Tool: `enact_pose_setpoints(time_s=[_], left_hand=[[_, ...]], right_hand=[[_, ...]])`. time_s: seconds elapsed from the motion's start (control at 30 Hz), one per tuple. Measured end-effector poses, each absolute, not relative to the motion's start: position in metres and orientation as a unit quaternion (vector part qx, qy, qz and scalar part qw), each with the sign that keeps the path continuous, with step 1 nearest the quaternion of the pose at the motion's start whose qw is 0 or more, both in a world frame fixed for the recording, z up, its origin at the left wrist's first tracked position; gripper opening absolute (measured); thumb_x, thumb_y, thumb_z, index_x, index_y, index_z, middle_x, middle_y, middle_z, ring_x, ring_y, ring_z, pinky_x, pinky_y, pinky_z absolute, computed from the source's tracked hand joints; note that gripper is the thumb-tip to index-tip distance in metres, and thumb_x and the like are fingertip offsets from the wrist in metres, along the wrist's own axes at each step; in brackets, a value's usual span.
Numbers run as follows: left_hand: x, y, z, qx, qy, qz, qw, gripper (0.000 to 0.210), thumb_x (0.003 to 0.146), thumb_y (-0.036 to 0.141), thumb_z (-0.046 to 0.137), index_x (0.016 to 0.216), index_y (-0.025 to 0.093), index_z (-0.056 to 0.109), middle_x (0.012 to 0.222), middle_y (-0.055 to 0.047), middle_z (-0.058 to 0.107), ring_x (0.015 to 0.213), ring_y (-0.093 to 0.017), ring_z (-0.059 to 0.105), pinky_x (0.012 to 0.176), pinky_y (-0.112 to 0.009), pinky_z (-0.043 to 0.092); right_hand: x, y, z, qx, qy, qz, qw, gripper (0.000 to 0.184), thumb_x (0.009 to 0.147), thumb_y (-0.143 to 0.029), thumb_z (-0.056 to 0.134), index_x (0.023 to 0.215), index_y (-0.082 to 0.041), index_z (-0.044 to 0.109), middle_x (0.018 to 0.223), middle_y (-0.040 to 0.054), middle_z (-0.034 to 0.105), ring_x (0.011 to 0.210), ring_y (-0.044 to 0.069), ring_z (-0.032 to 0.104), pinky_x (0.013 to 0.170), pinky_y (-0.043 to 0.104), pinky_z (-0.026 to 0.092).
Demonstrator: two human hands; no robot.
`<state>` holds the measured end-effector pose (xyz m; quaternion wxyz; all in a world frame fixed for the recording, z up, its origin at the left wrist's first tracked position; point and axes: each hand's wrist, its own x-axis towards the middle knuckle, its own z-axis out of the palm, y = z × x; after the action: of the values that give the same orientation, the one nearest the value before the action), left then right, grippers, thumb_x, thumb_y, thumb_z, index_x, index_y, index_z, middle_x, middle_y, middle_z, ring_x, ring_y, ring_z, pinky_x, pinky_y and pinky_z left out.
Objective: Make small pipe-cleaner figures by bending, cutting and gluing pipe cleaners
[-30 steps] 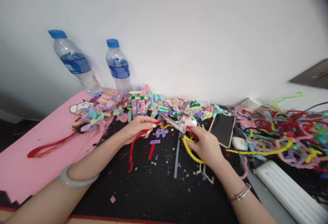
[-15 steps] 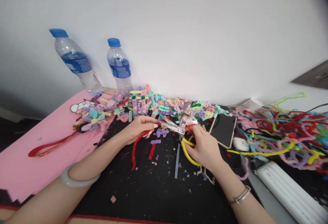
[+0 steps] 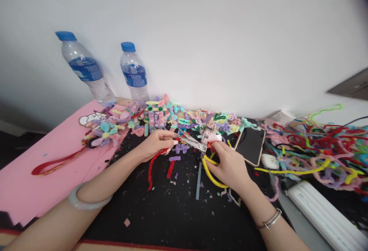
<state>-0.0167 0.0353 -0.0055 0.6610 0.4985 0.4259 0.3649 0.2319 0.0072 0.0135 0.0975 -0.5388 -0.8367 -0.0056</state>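
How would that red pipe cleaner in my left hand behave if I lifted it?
The red pipe cleaner probably stays light and bendy: it curves loosely below the left hand. Its fuzzy surface likely resists slipping, and it would hold a bend rather than roll.

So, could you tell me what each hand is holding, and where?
The left hand pinches a red pipe cleaner near its upper end; the right hand grips scissors by the handles.

2 bottles (image 3: 133, 73) stand behind the hands (image 3: 156, 143), phone (image 3: 250, 143) right.

Your left hand (image 3: 155, 143) pinches a red pipe cleaner (image 3: 151, 164); your right hand (image 3: 230, 164) holds the scissors (image 3: 192, 142), blades apart at it.
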Motion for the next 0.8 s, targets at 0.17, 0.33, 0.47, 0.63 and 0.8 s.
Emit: enact_pose_setpoints(time_s=[0.17,0.33,0.47,0.63,0.8], left_hand=[[-0.0163,0.0338,-0.0007,0.506,0.428,0.363,0.654,0.030,0.072,0.025,0.063,0.097,0.008,0.064,0.043,0.005,0.047,0.038,-0.006,0.041,0.040,-0.019,0.027],[-0.0172,0.0342,-0.0039,0.495,0.431,0.363,0.661,0.028,0.071,0.025,0.064,0.093,0.009,0.064,0.042,0.006,0.046,0.038,-0.006,0.041,0.041,-0.019,0.028],[-0.0182,0.0354,-0.0081,0.495,0.429,0.364,0.662,0.025,0.072,0.025,0.065,0.091,0.009,0.064,0.042,0.006,0.046,0.038,-0.006,0.042,0.041,-0.019,0.029],[-0.0175,0.0364,-0.0089,0.483,0.429,0.372,0.666,0.024,0.070,0.024,0.066,0.089,0.009,0.063,0.041,0.007,0.046,0.037,-0.006,0.043,0.041,-0.019,0.031],[-0.0160,0.0354,-0.0048,0.468,0.430,0.374,0.675,0.023,0.067,0.024,0.067,0.085,0.009,0.063,0.039,0.007,0.045,0.036,-0.006,0.041,0.041,-0.019,0.030]], right_hand=[[0.2315,0.0068,0.0165,-0.539,-0.838,0.003,0.082,0.030,0.075,-0.038,0.056,0.099,-0.021,0.051,0.096,0.0047,0.063,0.084,0.022,0.060,0.060,0.027,0.040],[0.2331,0.0075,0.0167,-0.536,-0.841,0.010,0.077,0.029,0.075,-0.040,0.056,0.098,-0.022,0.051,0.096,0.0038,0.063,0.085,0.022,0.060,0.060,0.027,0.039],[0.2338,0.0080,0.0178,-0.539,-0.839,0.014,0.074,0.025,0.075,-0.038,0.057,0.093,-0.022,0.053,0.092,0.0028,0.064,0.082,0.021,0.060,0.059,0.026,0.038],[0.2343,0.0072,0.0208,-0.540,-0.838,0.030,0.068,0.021,0.075,-0.037,0.056,0.089,-0.022,0.053,0.085,0.0012,0.063,0.078,0.019,0.060,0.058,0.024,0.036],[0.2353,0.0071,0.0236,-0.540,-0.839,0.026,0.055,0.021,0.074,-0.037,0.058,0.088,-0.023,0.053,0.083,0.0002,0.062,0.073,0.018,0.059,0.055,0.024,0.032]])
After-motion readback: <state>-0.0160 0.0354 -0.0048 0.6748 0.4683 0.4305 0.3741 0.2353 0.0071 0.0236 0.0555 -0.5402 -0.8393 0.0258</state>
